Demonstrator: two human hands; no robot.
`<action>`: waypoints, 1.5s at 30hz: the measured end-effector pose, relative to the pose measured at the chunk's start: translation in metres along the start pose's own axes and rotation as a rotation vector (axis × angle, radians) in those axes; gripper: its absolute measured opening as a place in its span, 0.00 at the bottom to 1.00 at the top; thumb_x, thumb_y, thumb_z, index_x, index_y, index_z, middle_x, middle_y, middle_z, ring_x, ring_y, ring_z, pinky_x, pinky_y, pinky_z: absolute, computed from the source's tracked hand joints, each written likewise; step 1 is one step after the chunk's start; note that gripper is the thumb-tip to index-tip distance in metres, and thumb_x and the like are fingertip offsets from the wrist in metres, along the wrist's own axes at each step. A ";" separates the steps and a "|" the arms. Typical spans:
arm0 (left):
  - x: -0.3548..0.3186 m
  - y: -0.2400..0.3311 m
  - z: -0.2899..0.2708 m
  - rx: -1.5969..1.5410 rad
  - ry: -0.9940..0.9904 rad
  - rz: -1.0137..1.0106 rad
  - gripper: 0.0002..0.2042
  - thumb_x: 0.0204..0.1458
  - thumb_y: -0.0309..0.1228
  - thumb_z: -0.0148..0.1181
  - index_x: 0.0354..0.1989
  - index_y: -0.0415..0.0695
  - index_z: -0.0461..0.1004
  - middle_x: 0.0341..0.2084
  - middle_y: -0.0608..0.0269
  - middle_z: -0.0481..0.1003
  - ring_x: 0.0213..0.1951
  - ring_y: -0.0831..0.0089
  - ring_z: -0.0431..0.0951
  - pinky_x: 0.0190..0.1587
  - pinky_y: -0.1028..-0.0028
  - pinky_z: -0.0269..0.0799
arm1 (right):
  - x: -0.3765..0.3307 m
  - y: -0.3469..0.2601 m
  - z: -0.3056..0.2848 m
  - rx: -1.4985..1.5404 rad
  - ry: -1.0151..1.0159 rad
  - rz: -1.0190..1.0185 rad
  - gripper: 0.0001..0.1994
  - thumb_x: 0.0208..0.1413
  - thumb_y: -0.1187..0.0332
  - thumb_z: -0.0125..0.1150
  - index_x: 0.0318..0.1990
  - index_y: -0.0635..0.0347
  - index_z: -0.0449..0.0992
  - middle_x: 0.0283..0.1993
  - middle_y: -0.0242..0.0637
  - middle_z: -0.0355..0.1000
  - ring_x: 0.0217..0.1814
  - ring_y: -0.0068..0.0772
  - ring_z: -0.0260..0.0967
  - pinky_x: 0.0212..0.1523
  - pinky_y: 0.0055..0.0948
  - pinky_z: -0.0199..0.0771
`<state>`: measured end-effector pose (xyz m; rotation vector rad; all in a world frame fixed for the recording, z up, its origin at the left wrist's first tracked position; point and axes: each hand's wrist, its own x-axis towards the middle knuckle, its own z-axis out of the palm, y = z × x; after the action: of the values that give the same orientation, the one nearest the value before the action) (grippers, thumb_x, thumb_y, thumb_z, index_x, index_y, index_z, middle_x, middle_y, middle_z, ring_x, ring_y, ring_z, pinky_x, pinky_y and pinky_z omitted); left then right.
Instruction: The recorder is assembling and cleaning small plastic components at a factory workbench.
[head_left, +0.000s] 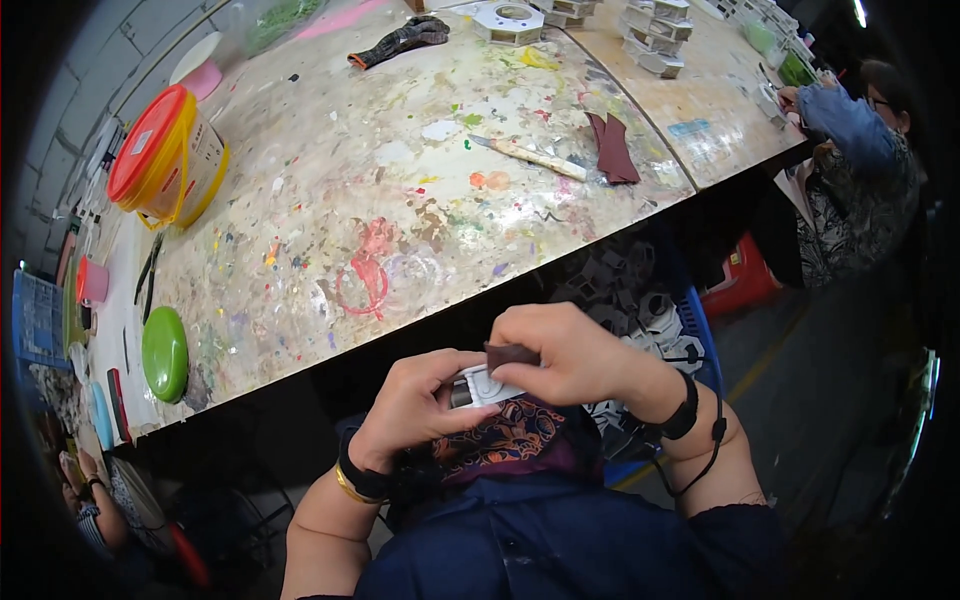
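Observation:
In front of my body, below the table's near edge, my left hand [420, 397] grips a small white moulded part [478, 386] between thumb and fingers. The part has raised lines on its face and a dark grey opening at its left end. My right hand [565, 352] pinches a folded piece of dark brown sandpaper [512, 355] against the part's upper right end. The fingers cover some of the part and of the sandpaper. More brown sandpaper strips [613, 148] lie on the table, beside a knife-like tool with a pale wrapped handle [530, 157].
A blue crate [700, 335] of grey and white parts stands by my right arm. The paint-stained table [330, 230] holds a yellow bucket with red lid [165, 160], a green lid [165, 354], a dark glove [400, 42] and stacked grey parts [655, 38]. Other people sit right and lower left.

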<state>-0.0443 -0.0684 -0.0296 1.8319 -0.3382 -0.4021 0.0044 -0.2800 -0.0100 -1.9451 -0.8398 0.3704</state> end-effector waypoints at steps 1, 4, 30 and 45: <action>0.000 0.000 0.001 0.037 0.004 0.011 0.19 0.39 0.31 0.73 0.42 0.42 0.78 0.23 0.68 0.74 0.19 0.85 0.65 0.21 0.82 0.61 | 0.001 -0.001 0.005 -0.022 -0.005 -0.051 0.08 0.45 0.72 0.64 0.32 0.62 0.72 0.28 0.40 0.68 0.31 0.42 0.70 0.29 0.33 0.68; 0.000 0.000 0.002 0.130 0.025 0.054 0.19 0.38 0.33 0.73 0.40 0.42 0.78 0.22 0.66 0.72 0.19 0.80 0.67 0.22 0.79 0.63 | 0.001 -0.003 0.011 -0.114 0.033 -0.069 0.07 0.45 0.74 0.62 0.32 0.60 0.71 0.29 0.40 0.67 0.31 0.45 0.69 0.29 0.35 0.69; 0.004 -0.005 0.002 0.250 0.044 0.053 0.21 0.37 0.32 0.73 0.43 0.44 0.77 0.24 0.61 0.73 0.19 0.72 0.69 0.24 0.77 0.65 | -0.005 0.001 0.024 -0.401 0.147 -0.011 0.08 0.45 0.72 0.61 0.32 0.57 0.69 0.30 0.38 0.67 0.27 0.46 0.71 0.26 0.42 0.71; -0.001 -0.017 -0.008 -0.242 0.017 -0.123 0.23 0.37 0.25 0.72 0.47 0.39 0.77 0.27 0.76 0.74 0.18 0.92 0.56 0.20 0.87 0.50 | -0.038 0.044 -0.005 0.534 -0.030 0.166 0.14 0.49 0.74 0.66 0.45 0.64 0.75 0.50 0.36 0.72 0.41 0.18 0.69 0.42 0.20 0.69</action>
<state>-0.0411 -0.0559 -0.0432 1.6224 -0.1578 -0.4907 -0.0027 -0.3236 -0.0486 -1.5115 -0.5275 0.6513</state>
